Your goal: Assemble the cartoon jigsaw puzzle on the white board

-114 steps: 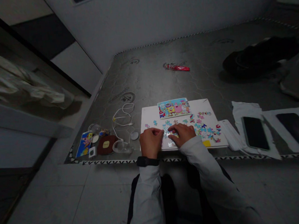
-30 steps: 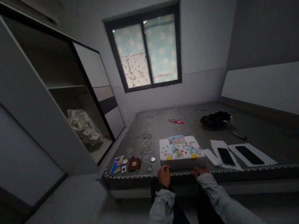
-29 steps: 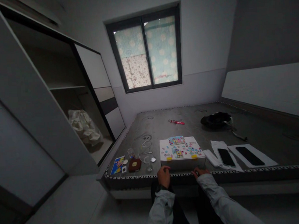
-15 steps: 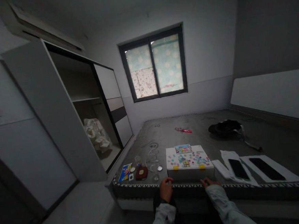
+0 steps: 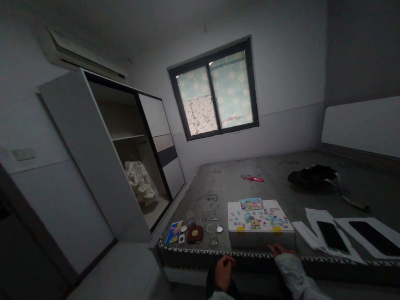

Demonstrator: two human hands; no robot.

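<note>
A white box (image 5: 261, 240) stands near the front edge of a bare grey mattress (image 5: 244, 188). Several small jigsaw pieces (image 5: 259, 220) and a colourful cartoon picture card (image 5: 251, 204) lie on its top. My right hand (image 5: 281, 250) rests on the mattress edge just in front of the box, fingers bent with nothing seen in them. My left hand (image 5: 224, 271) hangs lower, below the mattress edge and apart from it, loosely curled and empty. Both arms wear light sleeves.
Left of the box lie a white cable (image 5: 209, 208), a brown pouch (image 5: 195, 234) and a colourful card (image 5: 174, 232). Two dark phones (image 5: 332, 236) on white sheets lie right. A red packet (image 5: 253, 178) and black clothing (image 5: 313, 176) sit farther back. An open wardrobe (image 5: 118, 151) stands left.
The view has pulled back and tilted up from the box top to the whole room. Both hands have left the jigsaw pieces; my left hand has dropped below the mattress edge.
</note>
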